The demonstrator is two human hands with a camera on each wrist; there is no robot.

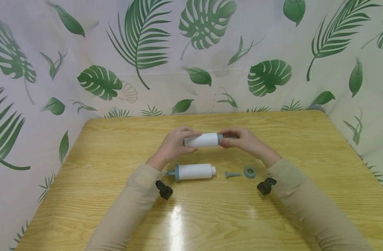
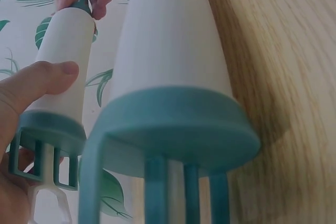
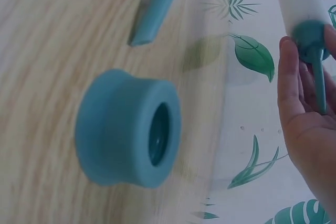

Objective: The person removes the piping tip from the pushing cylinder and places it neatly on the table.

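My left hand [image 1: 175, 143] grips the white barrel of a large plunger syringe [image 1: 206, 140], held level above the table. Its teal handle end and pale plunger loop show below that hand in the left wrist view. At the other end, my right hand [image 1: 241, 138] holds the teal collar [image 3: 310, 34], from which a slim teal nozzle [image 3: 318, 80] runs along the palm. A second white syringe [image 1: 195, 171] lies nearer me, its teal handle end pointing left and its bare white tip right. Right of it lie a loose teal nozzle [image 1: 233, 174] and a teal ring collar [image 1: 249, 172].
The wooden table [image 1: 210, 216] reaches back to a leaf-print cloth [image 1: 166, 83] that hangs behind and at both sides. Small black cameras [image 1: 164, 190] sit at both wrists, near the second syringe and the ring collar.
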